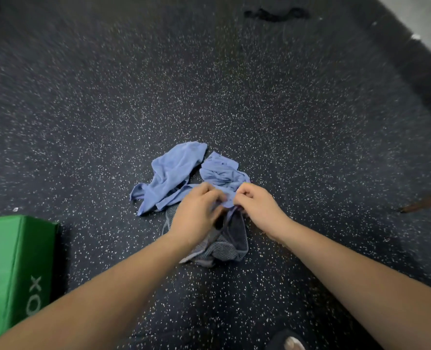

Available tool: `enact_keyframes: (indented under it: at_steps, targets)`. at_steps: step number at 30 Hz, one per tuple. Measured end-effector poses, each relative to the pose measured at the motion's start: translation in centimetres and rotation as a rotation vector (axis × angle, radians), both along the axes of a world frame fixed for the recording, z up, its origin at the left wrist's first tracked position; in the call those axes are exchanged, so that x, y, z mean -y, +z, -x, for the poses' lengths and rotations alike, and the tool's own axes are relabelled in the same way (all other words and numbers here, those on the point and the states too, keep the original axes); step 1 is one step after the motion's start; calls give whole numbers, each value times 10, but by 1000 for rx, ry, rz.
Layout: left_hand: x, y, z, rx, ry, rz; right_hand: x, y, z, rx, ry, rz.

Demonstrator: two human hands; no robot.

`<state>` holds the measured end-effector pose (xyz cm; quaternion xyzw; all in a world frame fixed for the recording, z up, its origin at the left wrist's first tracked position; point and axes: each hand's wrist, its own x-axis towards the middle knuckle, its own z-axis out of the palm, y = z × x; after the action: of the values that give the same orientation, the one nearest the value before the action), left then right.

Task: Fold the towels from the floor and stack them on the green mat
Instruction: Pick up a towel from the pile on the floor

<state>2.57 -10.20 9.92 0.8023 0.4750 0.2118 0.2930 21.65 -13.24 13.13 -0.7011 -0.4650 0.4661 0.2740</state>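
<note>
Pinching a fold of the crumpled light-blue cloth towels [170, 173] with curled fingers, the left hand [196, 210] and right hand [260, 205] meet above a dark grey ribbed towel [234, 238] mid-floor. A thick green mat [5, 269] lies at the speckled black floor's [310, 122] near-left edge.

both hands [225, 205] pinching blue towel [170, 176], speckled floor [209, 84]

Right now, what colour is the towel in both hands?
Light blue towel, pinched by left hand and right hand; head view.
</note>
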Motion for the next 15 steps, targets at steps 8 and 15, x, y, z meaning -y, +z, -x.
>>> enact_keyframes:
  at_steps: [8, 15]
  targets:
    - [22, 124, 11, 292, 123, 111, 17, 125, 26, -132, -62, -97]
    - [63, 207, 28, 665, 382, 246, 52, 215, 67, -81, -63, -179]
